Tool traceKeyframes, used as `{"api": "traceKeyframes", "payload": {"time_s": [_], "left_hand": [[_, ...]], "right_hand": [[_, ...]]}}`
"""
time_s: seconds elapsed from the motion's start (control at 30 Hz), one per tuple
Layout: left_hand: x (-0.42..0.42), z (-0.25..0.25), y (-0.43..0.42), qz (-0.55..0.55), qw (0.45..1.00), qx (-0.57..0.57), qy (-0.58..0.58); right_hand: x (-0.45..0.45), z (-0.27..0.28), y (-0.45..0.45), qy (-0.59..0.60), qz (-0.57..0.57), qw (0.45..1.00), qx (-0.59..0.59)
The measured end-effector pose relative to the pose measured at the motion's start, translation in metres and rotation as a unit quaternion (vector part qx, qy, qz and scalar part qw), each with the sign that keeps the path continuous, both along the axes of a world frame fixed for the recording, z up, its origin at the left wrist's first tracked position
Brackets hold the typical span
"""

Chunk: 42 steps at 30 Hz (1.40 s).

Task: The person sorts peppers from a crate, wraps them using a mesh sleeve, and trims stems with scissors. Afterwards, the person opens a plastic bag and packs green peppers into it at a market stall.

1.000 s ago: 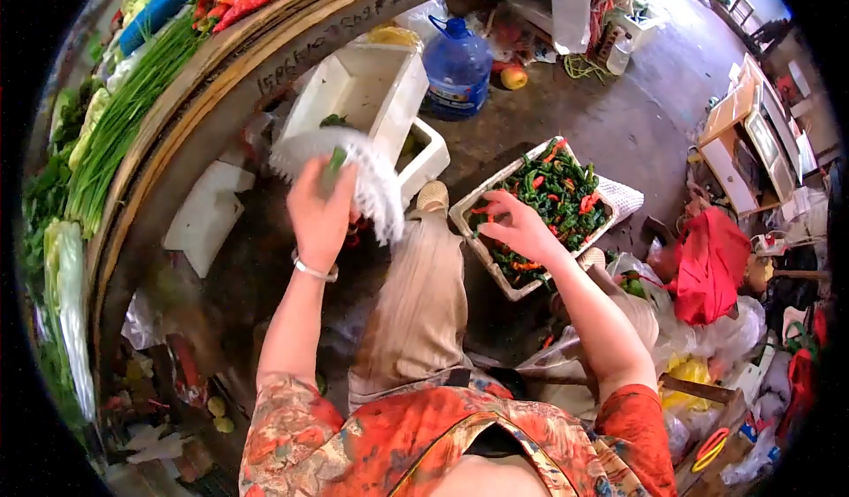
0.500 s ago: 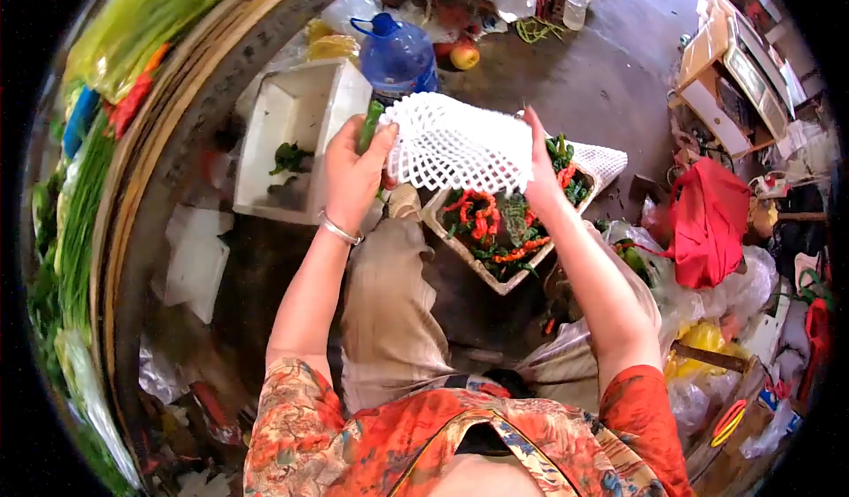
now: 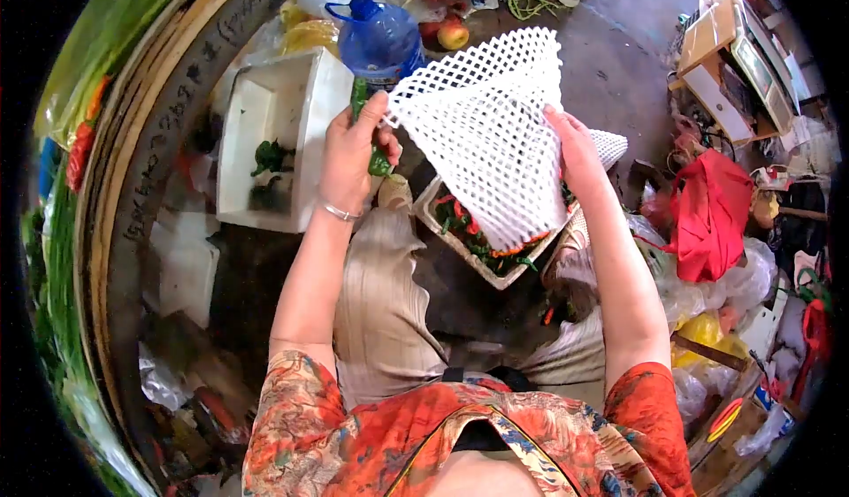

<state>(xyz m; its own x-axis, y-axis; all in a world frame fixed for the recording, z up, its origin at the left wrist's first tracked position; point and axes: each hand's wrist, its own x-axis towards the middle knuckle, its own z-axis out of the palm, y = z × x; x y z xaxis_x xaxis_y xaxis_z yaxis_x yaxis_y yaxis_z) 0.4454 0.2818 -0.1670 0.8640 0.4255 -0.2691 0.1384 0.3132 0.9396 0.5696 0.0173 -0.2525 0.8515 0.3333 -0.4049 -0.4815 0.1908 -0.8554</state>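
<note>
A white foam net sheet (image 3: 491,130) is stretched between my two hands. My left hand (image 3: 349,156) is closed on a corner of it and also holds green peppers (image 3: 380,163), one end sticking up past the thumb. My right hand (image 3: 577,148) grips the right edge of the net with its fingers. Below the net stands a white crate (image 3: 502,280) of green and red peppers, mostly hidden by the net. A white foam box (image 3: 309,143) with a few green pieces (image 3: 270,156) inside stands left of my left hand.
Beyond the foam box is a blue water jug (image 3: 380,42), with an apple (image 3: 453,35) to its right. A red bag (image 3: 710,214) and plastic bags lie at the right. A wooden-edged counter (image 3: 97,249) with green vegetables curves along the left.
The net, first bunched in my left hand, is now spread out. My right hand has left the crate of peppers and taken hold of the net. The view has shifted too.
</note>
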Motion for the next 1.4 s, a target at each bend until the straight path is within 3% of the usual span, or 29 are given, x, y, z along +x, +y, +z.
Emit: {"api": "traceKeyframes", "payload": {"time_s": [0.03, 0.17, 0.37, 0.53, 0.6, 0.67, 0.73, 0.8, 0.87, 0.93, 1.0, 1.07, 1.17, 1.27, 1.37, 1.4], "left_hand": [[-0.003, -0.002, -0.003, 0.005, 0.999, 0.039, 0.010], [-0.022, -0.001, 0.003, 0.019, 1.000, 0.019, -0.003], [-0.033, 0.022, -0.001, -0.002, 0.996, -0.089, 0.005], [-0.029, 0.028, -0.020, -0.047, 0.996, -0.036, -0.072], [-0.028, 0.024, -0.020, 0.056, 0.992, -0.059, -0.101], [-0.031, 0.025, -0.021, 0.077, 0.991, -0.071, -0.084], [-0.036, 0.027, -0.030, 0.130, 0.967, 0.154, -0.154], [-0.039, 0.037, -0.033, 0.127, 0.961, 0.182, -0.165], [-0.037, 0.043, -0.045, 0.038, 0.960, 0.201, -0.191], [-0.029, 0.042, -0.054, -0.035, 0.972, 0.183, -0.141], [-0.019, 0.028, -0.052, -0.130, 0.976, 0.155, -0.086], [-0.016, 0.017, -0.049, -0.136, 0.978, 0.156, -0.035], [-0.024, 0.024, -0.052, -0.129, 0.990, -0.045, -0.045], [-0.033, 0.018, -0.044, -0.166, 0.978, -0.106, -0.069], [-0.037, 0.015, -0.050, -0.175, 0.971, -0.144, -0.078], [-0.038, 0.012, -0.050, -0.173, 0.971, -0.145, -0.077]], "right_hand": [[0.000, 0.001, -0.001, 0.016, 0.006, 1.000, 0.012], [-0.009, 0.014, -0.001, 0.053, 0.007, 0.999, 0.003], [-0.028, 0.052, -0.003, 0.080, 0.047, 0.995, 0.027], [-0.041, 0.063, -0.003, -0.005, 0.003, 0.999, -0.039], [-0.043, 0.066, -0.008, -0.028, 0.017, 0.999, -0.034], [-0.045, 0.069, -0.012, -0.069, 0.047, 0.996, -0.029], [-0.047, 0.069, -0.012, -0.082, 0.048, 0.995, -0.033], [-0.048, 0.068, -0.011, -0.136, 0.107, 0.983, -0.063], [-0.055, 0.073, -0.010, -0.156, 0.146, 0.971, -0.106], [-0.059, 0.068, -0.007, -0.230, 0.190, 0.948, -0.112], [-0.060, 0.067, -0.007, -0.223, 0.229, 0.938, -0.137], [-0.065, 0.072, -0.004, -0.208, 0.250, 0.941, -0.091], [-0.057, 0.080, -0.009, -0.133, 0.198, 0.971, -0.027], [-0.053, 0.079, -0.012, -0.066, 0.177, 0.982, -0.013], [-0.065, 0.064, -0.001, -0.092, 0.263, 0.960, -0.041], [-0.073, 0.042, 0.005, -0.058, 0.264, 0.963, 0.017]]}}
